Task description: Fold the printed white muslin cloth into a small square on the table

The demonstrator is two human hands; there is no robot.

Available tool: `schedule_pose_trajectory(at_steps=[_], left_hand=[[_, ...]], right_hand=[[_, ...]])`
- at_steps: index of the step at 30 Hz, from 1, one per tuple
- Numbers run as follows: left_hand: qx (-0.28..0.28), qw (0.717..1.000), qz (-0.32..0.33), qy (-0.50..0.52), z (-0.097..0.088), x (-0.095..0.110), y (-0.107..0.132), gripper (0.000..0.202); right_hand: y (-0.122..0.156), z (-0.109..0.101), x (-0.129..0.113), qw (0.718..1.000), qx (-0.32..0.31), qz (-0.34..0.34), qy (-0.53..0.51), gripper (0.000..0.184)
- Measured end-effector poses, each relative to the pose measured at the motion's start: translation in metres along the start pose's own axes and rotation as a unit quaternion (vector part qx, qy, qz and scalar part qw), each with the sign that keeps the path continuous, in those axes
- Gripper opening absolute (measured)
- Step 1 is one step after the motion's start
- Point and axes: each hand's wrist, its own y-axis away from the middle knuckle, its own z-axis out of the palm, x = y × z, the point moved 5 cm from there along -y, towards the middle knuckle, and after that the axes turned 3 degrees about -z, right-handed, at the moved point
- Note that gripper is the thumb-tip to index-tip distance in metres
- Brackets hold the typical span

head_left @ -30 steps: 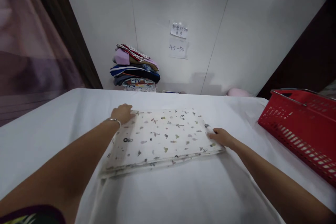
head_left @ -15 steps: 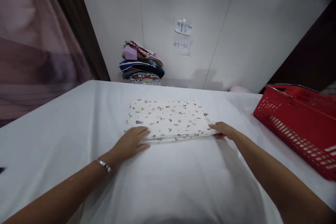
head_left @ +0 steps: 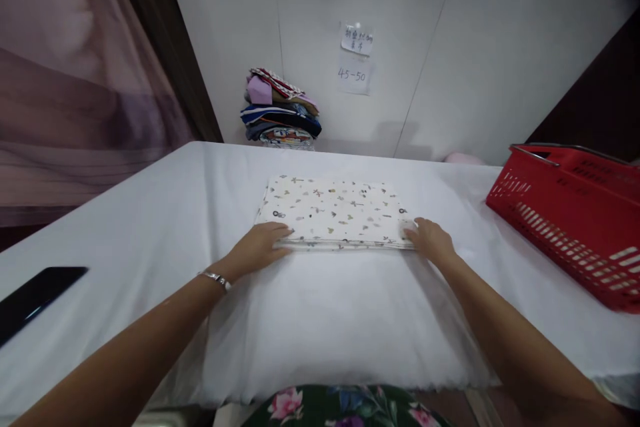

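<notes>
A folded white cloth (head_left: 334, 210) with small printed figures lies flat on the white table (head_left: 150, 213). My left hand (head_left: 260, 249) rests at its near left corner, fingers stretched flat along the near edge; a bracelet sits on that wrist. My right hand (head_left: 431, 239) is at the near right corner, fingers curled onto the cloth's edge. Both arms reach forward from the bottom of the view.
A red plastic basket (head_left: 575, 207) stands at the right side of the table. A stack of folded clothes (head_left: 280, 110) sits against the back wall under paper notes (head_left: 356, 57). A dark flat object (head_left: 35, 297) lies at the left edge.
My left hand came from the cloth's far left corner to its near left corner. The right hand shifted to the near right corner. The view pulled back, showing the dark object at left.
</notes>
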Motion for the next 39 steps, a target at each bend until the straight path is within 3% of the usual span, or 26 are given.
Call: schedule_pose_trajectory(at_steps=[3, 7, 10, 14, 22, 30, 34, 39], left_hand=[[0.024, 1.0, 0.013, 0.014, 0.001, 0.018, -0.012, 0.04], [0.038, 0.997, 0.058, 0.029, 0.012, 0.044, -0.03, 0.026], [0.033, 0.997, 0.064, 0.014, 0.019, 0.052, -0.038, 0.02], [0.033, 0.997, 0.062, -0.009, 0.023, 0.052, -0.038, 0.02], [0.047, 0.997, 0.019, -0.063, 0.031, 0.058, -0.035, 0.044], [0.08, 0.995, 0.025, -0.059, 0.016, 0.055, -0.03, 0.042], [0.055, 0.995, 0.045, -0.068, 0.023, 0.054, -0.022, 0.037], [0.041, 0.996, 0.022, -0.072, 0.028, 0.053, -0.021, 0.031]], right_hand=[[0.006, -0.001, -0.044, 0.989, 0.04, -0.13, -0.062, 0.032], [0.017, 0.016, -0.109, 0.939, -0.038, -0.305, -0.157, 0.025], [0.02, 0.028, -0.132, 0.917, -0.049, -0.373, -0.132, 0.022], [0.021, 0.033, -0.137, 0.915, -0.038, -0.391, -0.085, 0.024], [0.036, 0.037, -0.146, 0.915, -0.009, -0.403, -0.003, 0.04], [0.034, 0.038, -0.133, 0.917, 0.06, -0.392, -0.041, 0.041], [0.039, 0.043, -0.132, 0.901, 0.053, -0.429, -0.04, 0.035], [0.039, 0.045, -0.131, 0.9, 0.055, -0.43, -0.047, 0.034]])
